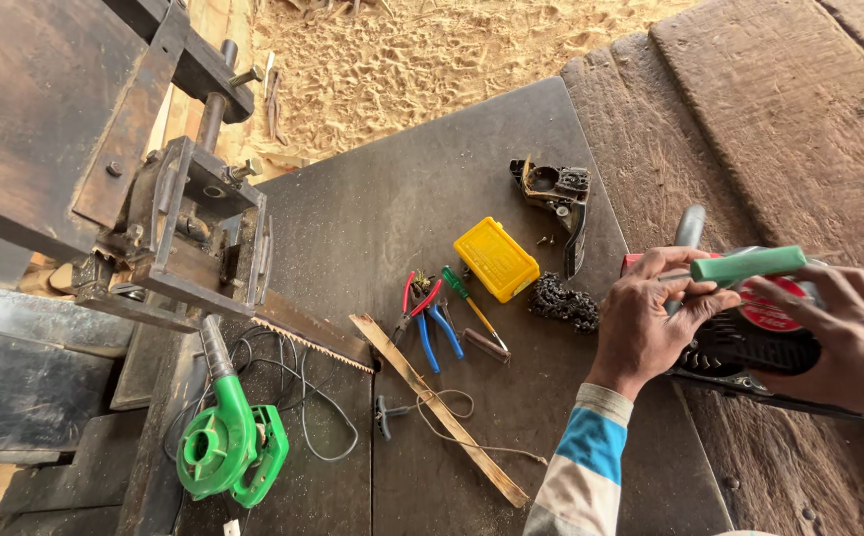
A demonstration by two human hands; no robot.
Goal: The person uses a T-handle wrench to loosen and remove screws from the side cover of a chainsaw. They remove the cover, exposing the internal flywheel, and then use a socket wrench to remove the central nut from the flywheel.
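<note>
My left hand (650, 318) grips a tool with a green handle (749, 264), holding it across the top of a red and black engine housing (749, 342) on the dark bench. My right hand (854, 342) lies over the right side of that housing, fingers curled on it. A grey handle (690, 226) sticks up behind the housing. Left of my left hand, a coiled saw chain (563, 301) rests on the bench.
On the dark bench (372, 228) lie a yellow plastic box (495, 258), red and blue pliers (427, 318), a green screwdriver (471, 303), a black cover part (558, 194), a wooden strip (437, 407), a green blower (228, 447) with cable. A metal saw frame (184, 228) stands left. Sand lies beyond.
</note>
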